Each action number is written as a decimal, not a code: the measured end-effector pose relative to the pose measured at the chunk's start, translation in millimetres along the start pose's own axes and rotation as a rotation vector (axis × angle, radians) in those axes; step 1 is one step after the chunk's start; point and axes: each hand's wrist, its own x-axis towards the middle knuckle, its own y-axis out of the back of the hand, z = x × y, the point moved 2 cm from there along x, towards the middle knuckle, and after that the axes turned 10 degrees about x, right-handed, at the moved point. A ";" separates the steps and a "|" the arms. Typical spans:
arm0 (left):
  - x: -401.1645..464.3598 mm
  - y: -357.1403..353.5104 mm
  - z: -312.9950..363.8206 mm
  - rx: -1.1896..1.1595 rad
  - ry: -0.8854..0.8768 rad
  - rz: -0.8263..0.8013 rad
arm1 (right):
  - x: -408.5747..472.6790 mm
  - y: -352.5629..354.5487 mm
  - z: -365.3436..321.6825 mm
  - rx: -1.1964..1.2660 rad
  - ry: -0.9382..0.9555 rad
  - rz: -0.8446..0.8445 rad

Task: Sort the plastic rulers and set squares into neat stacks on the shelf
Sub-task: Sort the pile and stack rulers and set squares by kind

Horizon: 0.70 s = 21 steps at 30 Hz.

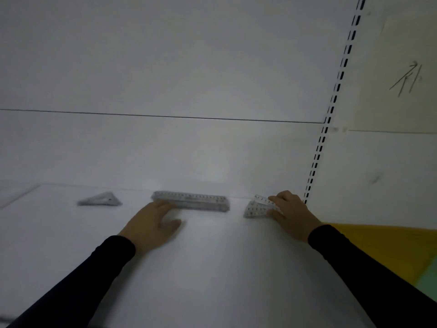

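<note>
Head view: the left hand (pixel 155 220) lies low on the white shelf (pixel 212 256), its fingers reaching forward onto the near left end of the stack of rulers (pixel 192 201). The fingers look relaxed rather than curled round anything, though that hand is blurred, so whether they press the stack or only touch it cannot be told. The stack lies lengthwise along the back of the shelf, close to the back wall (pixel 165 150).

The right hand (pixel 292 213) is further right, near the slotted upright (pixel 331 114). Its fingers and thumb pinch a clear ruler piece (pixel 263 200) over the right set squares (pixel 256 211), a small pile just left of the hand and touching it. Well apart, to the left of the left hand, a second pile, the left set squares (pixel 100 200), sits alone on the shelf.

The pinched piece shows printed scale numbers, roughly 0 to 5 along its edge; the marks on the rulers are too blurred to read. A dark scribbled mark (pixel 408 78) on the right-hand wall panel cannot be read as writing.

The rulers and squares are clear plastic, greyish in stacks, flat and thin. Both sleeves (pixel 71 287) are dark. A yellow surface (pixel 378 242) shows at lower right.
</note>
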 end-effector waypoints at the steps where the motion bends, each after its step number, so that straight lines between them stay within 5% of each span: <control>1: -7.9 -3.2 6.6 0.007 0.011 -0.042 | 1.2 0.7 1.6 0.009 0.012 -0.015; 6: -29.5 -20.9 20.4 0.084 0.132 -0.173 | 5.7 -3.2 5.1 0.036 0.042 -0.086; 21: -31.6 -20.6 20.9 0.123 0.170 -0.151 | -16.2 -1.6 -35.0 0.201 0.244 0.007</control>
